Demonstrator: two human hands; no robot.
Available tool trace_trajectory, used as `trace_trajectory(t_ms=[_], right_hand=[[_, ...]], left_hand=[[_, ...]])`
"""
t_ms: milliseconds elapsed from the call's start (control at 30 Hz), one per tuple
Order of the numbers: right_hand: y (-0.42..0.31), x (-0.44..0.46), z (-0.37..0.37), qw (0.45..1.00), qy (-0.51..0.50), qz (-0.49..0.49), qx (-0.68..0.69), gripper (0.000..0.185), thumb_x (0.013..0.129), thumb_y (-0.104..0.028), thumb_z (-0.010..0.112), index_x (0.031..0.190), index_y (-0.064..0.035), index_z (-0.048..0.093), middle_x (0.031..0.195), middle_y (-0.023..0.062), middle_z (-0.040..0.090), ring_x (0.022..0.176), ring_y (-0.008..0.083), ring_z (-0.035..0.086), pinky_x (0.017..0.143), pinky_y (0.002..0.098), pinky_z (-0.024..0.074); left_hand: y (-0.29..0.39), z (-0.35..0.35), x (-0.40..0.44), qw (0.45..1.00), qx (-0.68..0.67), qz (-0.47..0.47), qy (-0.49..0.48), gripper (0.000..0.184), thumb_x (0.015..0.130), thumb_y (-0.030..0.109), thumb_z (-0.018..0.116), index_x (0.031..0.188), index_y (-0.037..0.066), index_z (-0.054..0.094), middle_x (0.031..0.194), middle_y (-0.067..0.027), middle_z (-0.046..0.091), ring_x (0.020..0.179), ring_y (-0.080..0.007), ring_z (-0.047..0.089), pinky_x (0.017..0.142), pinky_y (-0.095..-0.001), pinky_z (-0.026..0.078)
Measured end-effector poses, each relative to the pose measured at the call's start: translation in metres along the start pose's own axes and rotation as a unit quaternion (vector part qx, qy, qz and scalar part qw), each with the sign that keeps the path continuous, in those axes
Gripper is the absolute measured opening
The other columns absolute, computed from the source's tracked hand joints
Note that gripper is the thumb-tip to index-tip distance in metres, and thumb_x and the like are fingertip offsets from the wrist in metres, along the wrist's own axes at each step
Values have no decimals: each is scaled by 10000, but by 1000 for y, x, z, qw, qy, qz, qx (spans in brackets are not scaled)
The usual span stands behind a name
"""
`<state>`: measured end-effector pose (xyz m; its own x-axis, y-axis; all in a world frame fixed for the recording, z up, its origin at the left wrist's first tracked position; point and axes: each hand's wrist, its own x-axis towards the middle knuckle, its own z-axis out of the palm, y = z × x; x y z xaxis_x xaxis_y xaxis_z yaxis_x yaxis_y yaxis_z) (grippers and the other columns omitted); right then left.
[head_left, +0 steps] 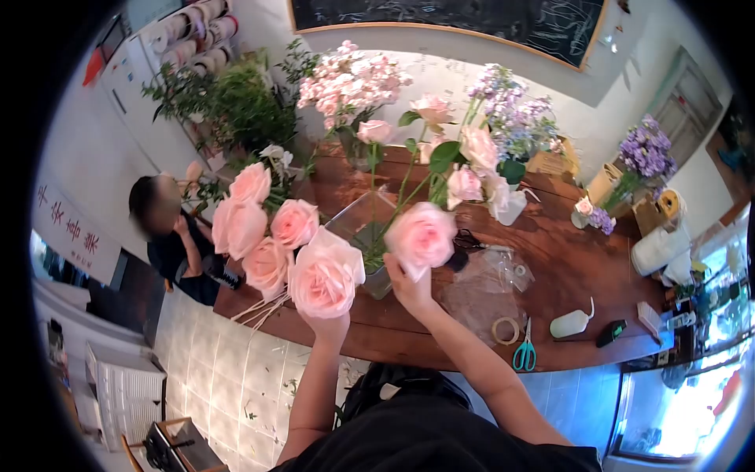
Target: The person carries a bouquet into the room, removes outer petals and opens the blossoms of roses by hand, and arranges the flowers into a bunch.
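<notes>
In the head view, my left hand (326,324) is up against a bunch of large pink roses (324,275), closed around their stems. The blooms cover most of its fingers. My right hand (410,291) grips a single pink rose (422,237) just under its slightly blurred head, to the right of the bunch. Behind the two hands stands a clear rectangular vase (370,211), with green stems in it. More pale pink roses (464,182) rise on long stems beyond the single rose.
On the wooden table (393,330) to the right lie clear plastic wrap (484,287), a tape roll (505,330), teal-handled scissors (524,354) and a white squeeze bottle (572,322). Purple flowers (646,153) stand at the far right. A person (177,240) sits at the left end.
</notes>
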<state>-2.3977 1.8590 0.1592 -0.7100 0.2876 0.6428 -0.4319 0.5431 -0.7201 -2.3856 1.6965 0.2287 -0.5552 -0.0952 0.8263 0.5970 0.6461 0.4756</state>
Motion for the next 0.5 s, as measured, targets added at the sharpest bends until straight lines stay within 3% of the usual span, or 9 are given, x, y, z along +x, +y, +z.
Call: trace_trajectory(t_ms=[33, 100, 167, 200, 233, 300, 367, 433, 500], right_hand=[[-8, 9, -2, 991, 44, -117, -52, 172, 757, -142, 713, 851, -44, 608, 738, 63, 610, 626, 198, 590, 563, 322, 471], [-39, 11, 1, 982, 51, 15, 182, 225, 730, -143, 717, 908, -46, 620, 845, 102, 638, 745, 247, 633, 651, 323, 506], [-36, 10, 0, 992, -6, -99, 76, 263, 690, -122, 701, 928, -40, 626, 834, 130, 631, 743, 283, 630, 644, 341, 505], [-36, 9, -2, 989, -55, -80, 109, 248, 698, -114, 691, 923, -36, 622, 834, 136, 628, 735, 293, 625, 636, 347, 503], [-35, 7, -4, 982, -103, -61, 143, 234, 705, -106, 681, 918, -33, 618, 834, 142, 625, 727, 304, 620, 628, 354, 502], [-44, 13, -6, 986, -80, -119, 85, 166, 747, -71, 630, 904, -24, 602, 823, 141, 622, 719, 322, 610, 623, 364, 497], [-40, 12, -8, 982, -116, -120, 83, 173, 767, -61, 609, 936, -28, 595, 824, 138, 611, 741, 318, 599, 646, 369, 489], [-40, 13, -6, 977, -163, -98, 102, 186, 774, -64, 606, 957, -34, 589, 828, 136, 600, 756, 318, 585, 656, 377, 478], [-37, 15, -5, 971, -188, -94, 111, 199, 780, -68, 604, 975, -38, 584, 829, 133, 589, 767, 317, 571, 663, 383, 468]], left_hand=[[-4, 0, -6, 1000, 0, 25, -3, 355, 692, 116, 703, 1009, 13, 581, 1023, -127, 569, 940, -275, 553, 845, -408, 433], [-20, 5, -23, 998, 12, 61, 8, 354, 770, 155, 655, 1064, -13, 554, 1087, -148, 541, 942, -303, 542, 814, -411, 440], [-36, 15, -47, 996, 44, 68, 46, 387, 793, 160, 645, 1112, -21, 523, 1125, -145, 527, 950, -291, 544, 811, -395, 454], [-41, 19, -57, 993, 65, 64, 71, 411, 791, 153, 650, 1134, -21, 506, 1138, -136, 524, 956, -274, 549, 817, -381, 463], [-44, 18, -67, 996, 19, 12, 82, 415, 791, 146, 651, 1139, -20, 499, 1136, -130, 525, 953, -260, 552, 816, -370, 468], [-39, 19, -82, 975, -142, -139, 99, 402, 791, 131, 650, 1131, -16, 494, 1116, -121, 532, 941, -233, 556, 808, -348, 474], [-23, 20, -99, 871, -353, -328, 93, 369, 792, 115, 647, 1106, -11, 498, 1080, -114, 543, 920, -208, 560, 793, -327, 477], [6, 13, -106, 893, -381, -238, -35, 207, 800, 59, 588, 985, -5, 518, 957, -112, 572, 821, -221, 566, 734, -320, 467], [38, 11, -90, 913, -374, -14, -165, 82, 795, 8, 534, 875, -5, 522, 840, -116, 585, 730, -237, 566, 681, -310, 455]])
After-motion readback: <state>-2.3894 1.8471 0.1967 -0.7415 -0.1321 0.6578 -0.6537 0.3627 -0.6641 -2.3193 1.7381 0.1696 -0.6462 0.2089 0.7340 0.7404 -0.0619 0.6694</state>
